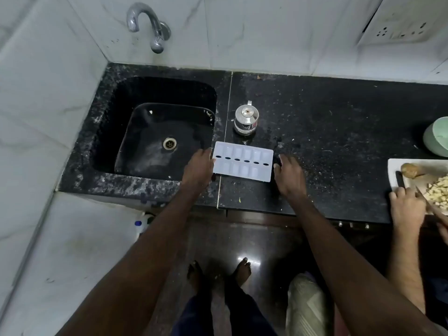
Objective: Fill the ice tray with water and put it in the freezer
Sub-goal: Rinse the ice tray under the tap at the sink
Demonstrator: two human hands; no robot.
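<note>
2 hands are stretched out to 1 white ice tray (243, 161), which lies flat on the black speckled tabletop (339, 122), just right of the sink (106, 98) and across the pale seam in the stone. The tray shows 2 rows of 6 compartments with 6 dark oval slots along its middle line; whether any compartment holds water cannot be told.

Left hand (197, 166): at the tray's left short end, fingers extended and relaxed, tips touching that edge, thumb against the same edge. No closed grasp is visible.

Right hand (288, 173): just beside the tray's right short end, fingers loosely bent and slightly spread, holding nothing. Contact with the tray cannot be confirmed.

The sink is black, with a round metal drain (169, 143) at its centre. A curved metal tap (145, 23) is fixed to the tiled wall above its far side; no water is seen running.

A small lidded steel container (246, 118) stands upright behind the tray, near it but apart. At the right margin are a pale green bowl (436, 139) and a white cutting board (397, 166) with chopped pale pieces (438, 190); a second person's hand (407, 204) rests at the board's near edge. A socket plate (400, 23) is on the wall at upper right.

Below the tabletop edge, 2 bare feet (242, 270) stand on a glossy dark floor
</note>
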